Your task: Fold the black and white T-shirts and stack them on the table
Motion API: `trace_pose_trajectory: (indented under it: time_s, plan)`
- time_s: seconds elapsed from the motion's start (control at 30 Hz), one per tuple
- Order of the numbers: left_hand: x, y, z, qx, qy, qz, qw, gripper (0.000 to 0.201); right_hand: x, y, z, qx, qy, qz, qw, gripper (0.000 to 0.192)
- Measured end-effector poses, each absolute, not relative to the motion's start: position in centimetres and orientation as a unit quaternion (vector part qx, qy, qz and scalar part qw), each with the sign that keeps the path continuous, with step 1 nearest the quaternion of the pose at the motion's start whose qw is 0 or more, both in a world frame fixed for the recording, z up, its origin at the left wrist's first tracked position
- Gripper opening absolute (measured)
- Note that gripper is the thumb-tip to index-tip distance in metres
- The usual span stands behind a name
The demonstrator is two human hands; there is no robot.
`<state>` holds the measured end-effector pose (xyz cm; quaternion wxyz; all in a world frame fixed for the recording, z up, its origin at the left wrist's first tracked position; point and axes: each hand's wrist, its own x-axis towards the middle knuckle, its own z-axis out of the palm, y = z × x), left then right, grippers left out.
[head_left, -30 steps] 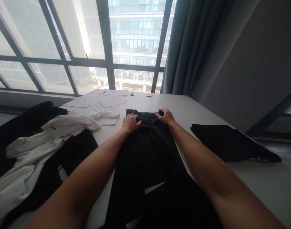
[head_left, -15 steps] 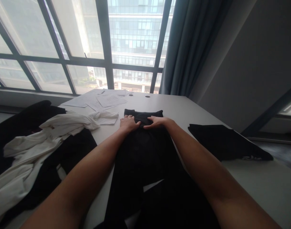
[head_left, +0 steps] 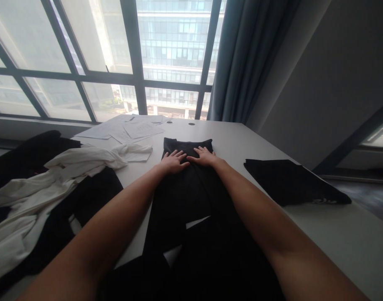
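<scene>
Since the frame a second ago, both hands have let go of the far edge of the black garment [head_left: 191, 196] and now lie flat on it, fingers spread, side by side near the centre of the frame. Half a second ago the right hand already lay flat while the left was still curled.

At the left edge of the frame, a pile of white cloth [head_left: 53, 175] sprawls over dark clothes [head_left: 85, 205]. Above it, toward the upper middle, loose papers [head_left: 131, 129] lie on the table [head_left: 335, 234].

The left hand [head_left: 174, 161] presses palm-down, gripping nothing. Just to its right, the right hand [head_left: 204, 156] does the same, their fingertips nearly meeting.

The black garment runs lengthwise from the bottom centre of the frame up toward the window, its folded end pointing away from the person.

At the right lies a folded black garment [head_left: 292, 182], well apart.
</scene>
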<state>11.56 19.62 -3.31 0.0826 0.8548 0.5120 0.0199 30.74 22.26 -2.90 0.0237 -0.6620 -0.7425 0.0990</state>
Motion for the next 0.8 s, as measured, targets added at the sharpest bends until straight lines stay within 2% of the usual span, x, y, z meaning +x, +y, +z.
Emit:
trace_pose_trajectory:
  time_s: [0.13,0.3,0.6,0.8]
  plan:
    - [11.3,20.0,-3.3,0.851,0.517,0.014,0.089,0.071,29.5,21.9,-0.8,-0.642,-0.761,0.097,-0.015,0.092]
    - [10.9,20.5,-3.4,0.853,0.515,0.017,0.087,0.063,28.6,21.2,1.1,-0.568,-0.799,0.182,-0.077,0.095]
    - [10.6,20.3,-3.4,0.852,0.509,0.117,0.037,0.054,28.9,22.3,-0.4,-0.600,-0.777,0.162,-0.102,0.100]
    - [11.1,19.9,-3.2,0.858,0.506,0.076,0.049,0.070,29.6,24.1,-1.2,-0.623,-0.763,0.154,-0.076,0.094]
